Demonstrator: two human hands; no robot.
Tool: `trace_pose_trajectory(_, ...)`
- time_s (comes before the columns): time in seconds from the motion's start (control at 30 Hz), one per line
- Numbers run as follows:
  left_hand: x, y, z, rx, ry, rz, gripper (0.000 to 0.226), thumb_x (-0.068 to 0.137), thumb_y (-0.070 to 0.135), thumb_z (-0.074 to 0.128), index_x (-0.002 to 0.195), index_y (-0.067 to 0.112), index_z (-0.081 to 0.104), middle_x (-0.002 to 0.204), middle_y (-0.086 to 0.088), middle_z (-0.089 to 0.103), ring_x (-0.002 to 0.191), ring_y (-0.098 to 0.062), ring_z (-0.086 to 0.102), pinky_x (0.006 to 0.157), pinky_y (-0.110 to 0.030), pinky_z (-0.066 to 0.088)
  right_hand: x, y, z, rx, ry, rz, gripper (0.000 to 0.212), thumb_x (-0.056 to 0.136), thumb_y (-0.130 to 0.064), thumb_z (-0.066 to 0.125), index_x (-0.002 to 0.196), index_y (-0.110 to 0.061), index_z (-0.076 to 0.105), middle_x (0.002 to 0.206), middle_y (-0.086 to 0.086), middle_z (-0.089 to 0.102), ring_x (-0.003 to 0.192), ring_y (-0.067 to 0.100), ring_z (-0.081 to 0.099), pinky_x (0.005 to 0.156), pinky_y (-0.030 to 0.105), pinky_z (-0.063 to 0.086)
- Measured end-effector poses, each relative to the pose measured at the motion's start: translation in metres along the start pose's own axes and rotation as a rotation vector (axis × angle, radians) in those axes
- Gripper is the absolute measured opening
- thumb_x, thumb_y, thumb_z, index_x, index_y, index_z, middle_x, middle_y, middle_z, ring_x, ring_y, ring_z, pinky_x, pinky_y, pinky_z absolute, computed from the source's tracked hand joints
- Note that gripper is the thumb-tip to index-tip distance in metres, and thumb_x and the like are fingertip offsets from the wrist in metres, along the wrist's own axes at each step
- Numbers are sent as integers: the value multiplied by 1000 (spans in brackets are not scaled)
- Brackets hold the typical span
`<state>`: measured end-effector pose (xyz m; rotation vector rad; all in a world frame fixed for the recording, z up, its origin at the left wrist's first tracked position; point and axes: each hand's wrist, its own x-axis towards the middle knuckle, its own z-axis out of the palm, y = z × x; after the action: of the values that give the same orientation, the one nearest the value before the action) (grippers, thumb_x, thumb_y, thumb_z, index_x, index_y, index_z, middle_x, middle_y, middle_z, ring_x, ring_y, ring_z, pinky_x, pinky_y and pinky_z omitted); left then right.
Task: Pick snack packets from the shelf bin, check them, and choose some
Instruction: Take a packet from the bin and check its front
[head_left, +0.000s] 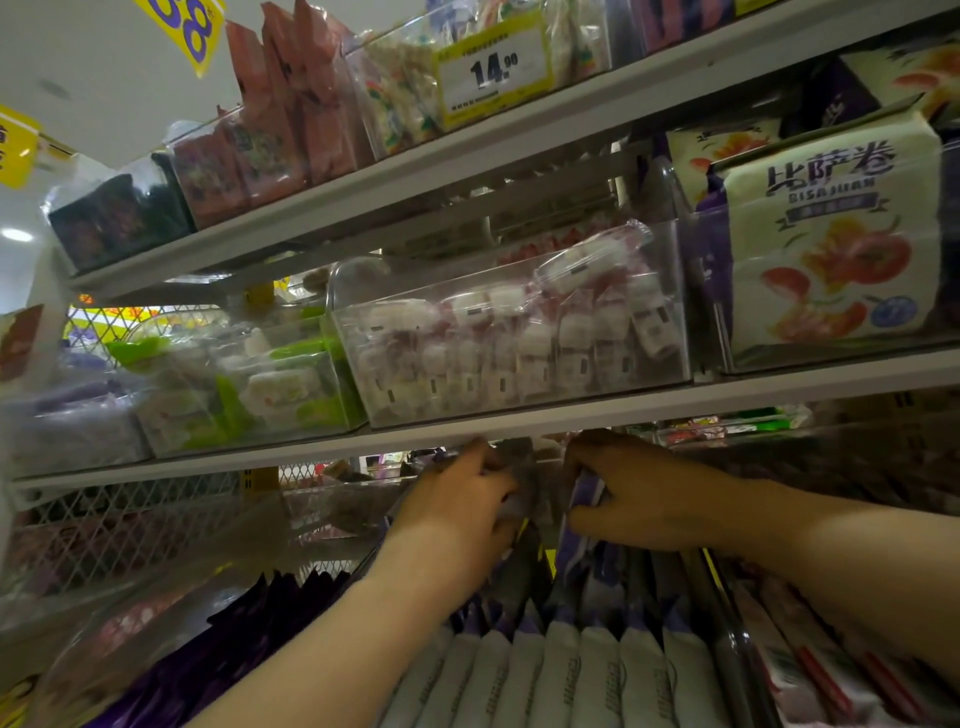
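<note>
Both my arms reach deep into a clear shelf bin (724, 613) packed with upright white-and-purple snack packets (597, 670). My left hand (457, 509) grips a greyish-purple packet (519, 483) at the back of the bin, just under the shelf edge. Beside it, my right hand (639, 493) curls its fingers round a purple-and-white packet (584, 496). The two hands are a short gap apart. Fingertips of both are partly hidden behind the packets.
The grey shelf edge (519, 428) runs right above my hands. On it stand clear bins of white-red sweets (519, 338) and green-white sweets (249, 389). A large pizza-roll bag (831, 249) sits at the right. Dark purple packets (249, 623) fill the bin at lower left.
</note>
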<state>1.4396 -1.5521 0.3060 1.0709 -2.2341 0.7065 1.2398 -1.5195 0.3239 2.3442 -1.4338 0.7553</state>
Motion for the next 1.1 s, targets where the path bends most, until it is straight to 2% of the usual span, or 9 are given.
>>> trace_pose_trajectory(0.1,-3,-6,-1,178,38,-15,39,91,45,51,128,37,55,141,9,38,127,-17,33,107,-34,23,1,3,0,-5,0,37,34,74,-53,56,100,-31,55,101,-11,53,91,6,50,79,28,48)
trace_pose_trajectory(0.23,-3,12,12,378,-37,88,62,87,43,54,144,26,38,147,-7,35,138,-30,21,114,-51,7,-1,-3,0,-10,-18,22,23,69,-56,52,85,-40,47,92,-17,48,85,1,48,72,23,43)
trace_pose_trajectory(0.53,-3,-12,9,77,-9,40,34,96,33,48,129,35,55,145,1,38,126,-27,46,93,-33,41,15,-11,-1,191,-14,80,25,88,-37,60,107,-21,64,106,-1,66,97,13,61,89,34,51)
trace_pose_trajectory(0.6,-6,-15,13,-60,69,34,31,96,28,50,125,31,60,141,0,43,125,-27,46,92,-33,44,18,-14,1,277,18,80,19,89,-35,59,100,-22,67,98,-3,68,89,5,62,81,23,52)
trace_pose_trajectory(0.67,-9,-19,19,-114,159,59,30,95,25,54,123,27,64,139,-3,46,125,-27,44,91,-33,45,20,-18,5,331,15,78,15,90,-33,58,97,-24,67,95,-10,68,84,-4,60,73,13,48)
trace_pose_trajectory(0.8,-14,-23,25,-171,258,68,25,90,21,64,114,23,70,136,-8,50,124,-30,47,90,-36,49,28,-23,10,257,-46,73,14,91,-32,56,100,-24,64,94,-13,62,88,3,57,77,16,45)
trace_pose_trajectory(0.97,-16,-22,28,-162,250,64,25,94,27,58,117,23,68,141,-5,43,128,-28,41,90,-34,48,25,-19,-1,249,-3,138,13,87,-32,59,76,-29,65,82,-13,64,79,2,58,72,16,46)
trace_pose_trajectory(1.07,-17,-19,32,-91,252,57,27,97,32,52,121,27,64,143,-1,40,130,-25,38,88,-27,42,21,-17,6,172,-65,97,18,90,-31,57,96,-20,69,96,-4,68,91,12,62,84,25,51)
trace_pose_trajectory(1.1,-18,-19,33,-72,245,49,29,98,34,50,124,29,62,144,1,38,132,-23,36,89,-26,41,21,-18,9,171,-89,62,19,91,-32,56,103,-22,68,98,-9,67,93,7,61,84,19,50)
